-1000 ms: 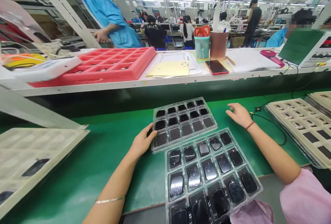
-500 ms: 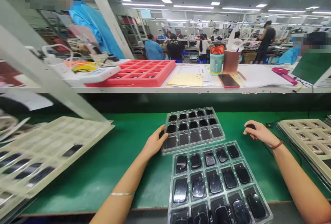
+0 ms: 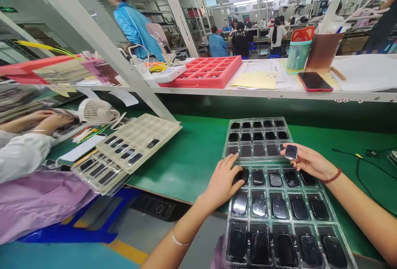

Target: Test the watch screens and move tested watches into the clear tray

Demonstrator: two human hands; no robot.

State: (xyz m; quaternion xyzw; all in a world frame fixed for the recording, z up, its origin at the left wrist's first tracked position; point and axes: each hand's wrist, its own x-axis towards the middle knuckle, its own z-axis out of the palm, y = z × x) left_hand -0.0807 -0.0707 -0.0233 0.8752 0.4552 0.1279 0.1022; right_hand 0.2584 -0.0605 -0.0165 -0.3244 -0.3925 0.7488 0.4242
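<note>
My right hand (image 3: 314, 162) pinches a small square smartwatch body (image 3: 290, 152), dark-faced with a silver edge, above where the two clear trays meet. My left hand (image 3: 221, 180) has its fingers spread over the far left corner of the near tray (image 3: 269, 222). Its fingertips partly cover a dark piece in that corner compartment; whether they touch it I cannot tell. Glossy black rounded-rectangle pieces lie in the near tray's compartments. Behind it, the far tray (image 3: 257, 142) has black pieces in its two back rows, while its front row shows flat dark squares.
Left of the trays, cream trays (image 3: 167, 130) with some dark pieces overhang the green bench (image 3: 192, 145). A white fan (image 3: 97, 111) and a co-worker's hands (image 3: 52, 121) are further left. Cables (image 3: 358, 174) lie right. A shelf (image 3: 263, 93) holds a red tray (image 3: 211, 70), cups and a phone (image 3: 315, 81).
The view has swung left. My left hand has left the far tray's side and come to the near tray's corner. My right hand has brought the smartwatch body over from the right.
</note>
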